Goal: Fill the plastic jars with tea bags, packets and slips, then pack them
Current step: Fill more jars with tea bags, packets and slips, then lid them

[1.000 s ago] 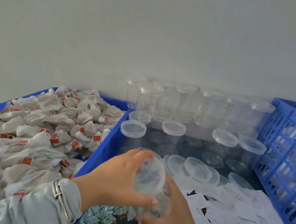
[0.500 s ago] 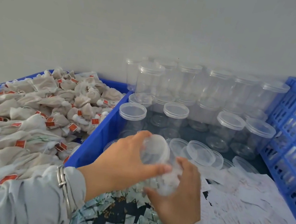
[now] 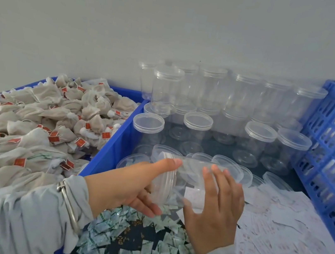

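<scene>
— Clear plastic, lying sideways between your hands: that jar (image 3: 184, 186) hangs over the middle of the blue bin (image 3: 114, 140), above the green-printed packets (image 3: 143, 251). Why sideways?

— Likely so you can work the lid (image 3: 164, 183). Your left hand (image 3: 131, 189) cups the lid end, thumb over the top and fingers curled beneath it; your right hand (image 3: 215, 208) wraps the body, fingers spread and bent round the wall to steady it.

— What's inside?

— One white slip (image 3: 193, 198) shows through the wall. Tea bags in it I cannot make out.

— And the supplies?

— Tea bags (image 3: 38, 129) are heaped in the bin at your left, loose slips (image 3: 275, 241) cover the right side, and the empty jars (image 3: 208, 111) stand stacked along the far edge with spare lids (image 3: 227, 170) lying flat in front of them: everything within your reach.

— Which step is this?

— Opening or closing, I'd judge; I can't tell which.
</scene>
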